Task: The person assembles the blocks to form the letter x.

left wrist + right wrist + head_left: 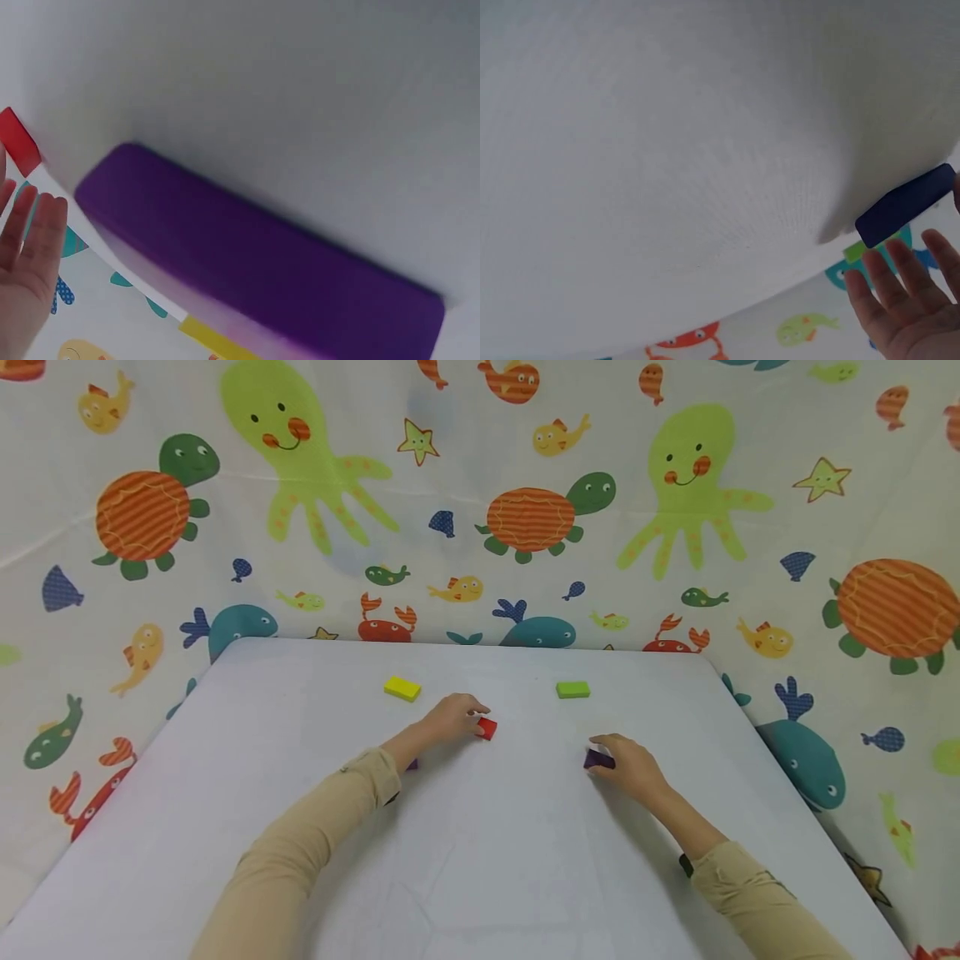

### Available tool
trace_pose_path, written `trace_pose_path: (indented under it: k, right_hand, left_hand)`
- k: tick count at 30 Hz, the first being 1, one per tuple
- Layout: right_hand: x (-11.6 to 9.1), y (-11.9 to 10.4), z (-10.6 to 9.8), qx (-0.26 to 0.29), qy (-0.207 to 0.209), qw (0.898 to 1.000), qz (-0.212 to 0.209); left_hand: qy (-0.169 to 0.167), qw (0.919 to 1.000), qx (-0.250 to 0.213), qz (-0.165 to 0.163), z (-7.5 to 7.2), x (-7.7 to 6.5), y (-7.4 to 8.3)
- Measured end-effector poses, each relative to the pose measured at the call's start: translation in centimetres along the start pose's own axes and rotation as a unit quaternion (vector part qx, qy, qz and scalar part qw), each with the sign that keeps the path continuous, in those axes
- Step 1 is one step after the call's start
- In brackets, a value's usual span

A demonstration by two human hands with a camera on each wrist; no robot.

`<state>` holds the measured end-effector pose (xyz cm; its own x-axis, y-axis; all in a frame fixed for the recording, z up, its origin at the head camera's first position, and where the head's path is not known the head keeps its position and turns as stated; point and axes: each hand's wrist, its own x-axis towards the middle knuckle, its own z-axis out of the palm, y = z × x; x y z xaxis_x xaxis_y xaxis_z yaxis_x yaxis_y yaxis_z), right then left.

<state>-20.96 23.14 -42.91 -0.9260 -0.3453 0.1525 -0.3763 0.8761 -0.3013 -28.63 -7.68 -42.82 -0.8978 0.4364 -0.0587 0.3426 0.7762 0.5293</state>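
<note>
My left hand point(452, 717) is at a small red block point(487, 728), thumb right beside it and straight fingers held apart above. In the left wrist view the fingers point(46, 232) are extended next to the red block point(19, 142). A purple block point(412, 765) lies under my left wrist, mostly hidden in the head view and large in the left wrist view. Around a dark blue-purple block point(598, 759), my right hand point(632, 767) has thumb and fingers spread, with a gap showing below the index finger. The right wrist view shows straight fingers point(900, 281) beside this block point(906, 204).
A yellow block point(402, 688) lies at the back left of the white table point(480, 877), a light green block point(573, 690) at the back right. A dark block point(686, 865) is partly hidden by my right sleeve. A sea-animal patterned cloth point(465, 460) hangs behind.
</note>
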Motion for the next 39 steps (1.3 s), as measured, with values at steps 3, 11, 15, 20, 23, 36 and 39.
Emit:
trace_pose_path:
  k: [3,11,15,20,23,36,39]
  right_hand:
    - [-0.1,0.2,-0.1,0.000,-0.010,1.000,0.004]
    - [-0.1,0.4,-0.1,0.012,-0.068,0.997,0.024]
    - [0.1,0.3,-0.1,0.013,-0.079,0.997,0.023]
    - [0.1,0.2,-0.3,0.010,-0.079,0.997,0.024]
    - [0.0,0.2,-0.3,0.007,-0.078,0.997,0.028]
    - [-0.2,0.2,-0.1,0.007,-0.059,0.997,0.043]
    - [-0.1,0.1,-0.1,0.012,-0.053,0.998,0.042]
  left_hand:
    - [-0.014,0.9997,0.003,0.022,-0.1,0.2,-0.4]
    - [-0.050,0.9968,0.042,0.046,-0.1,0.3,-0.5]
    - [-0.053,0.9969,0.048,0.031,-0.2,-0.1,-0.2]
    - [-0.048,0.9974,0.044,0.030,-0.2,0.0,0.1]
    - [-0.054,0.9974,0.041,0.022,-0.3,0.3,0.3]
    - [-0.120,0.9906,0.061,-0.025,-1.5,1.3,1.4]
    - [-0.126,0.9891,0.072,-0.025,-1.8,1.6,1.4]
